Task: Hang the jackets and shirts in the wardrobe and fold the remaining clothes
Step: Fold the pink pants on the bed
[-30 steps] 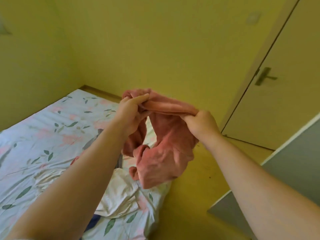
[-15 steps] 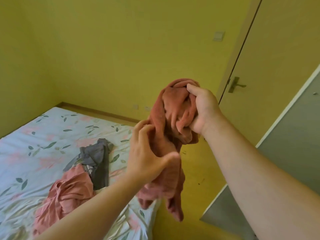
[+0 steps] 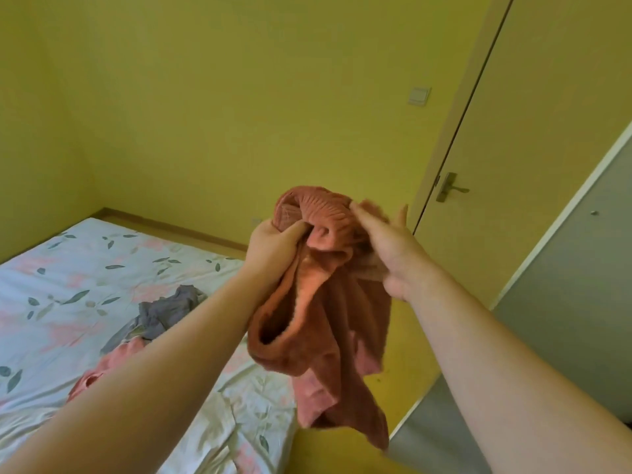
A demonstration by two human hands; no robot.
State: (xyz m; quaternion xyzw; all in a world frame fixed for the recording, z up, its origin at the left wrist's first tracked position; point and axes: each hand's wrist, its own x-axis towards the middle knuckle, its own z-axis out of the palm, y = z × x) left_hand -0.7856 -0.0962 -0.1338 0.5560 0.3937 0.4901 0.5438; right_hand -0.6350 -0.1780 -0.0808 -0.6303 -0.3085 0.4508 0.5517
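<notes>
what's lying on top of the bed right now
A grey garment lies crumpled on the bed, with a pink garment beside it. The left forearm covers part of the pink one.

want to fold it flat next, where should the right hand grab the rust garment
Take the ribbed band bunched at the top of the rust garment, coming from the right. The left hand pinches its left side; the right hand is spread open beside it.

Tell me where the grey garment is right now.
In the head view, the grey garment lies crumpled on the floral bedsheet, left of centre, just beyond the pink garment and beside the left forearm.
</notes>
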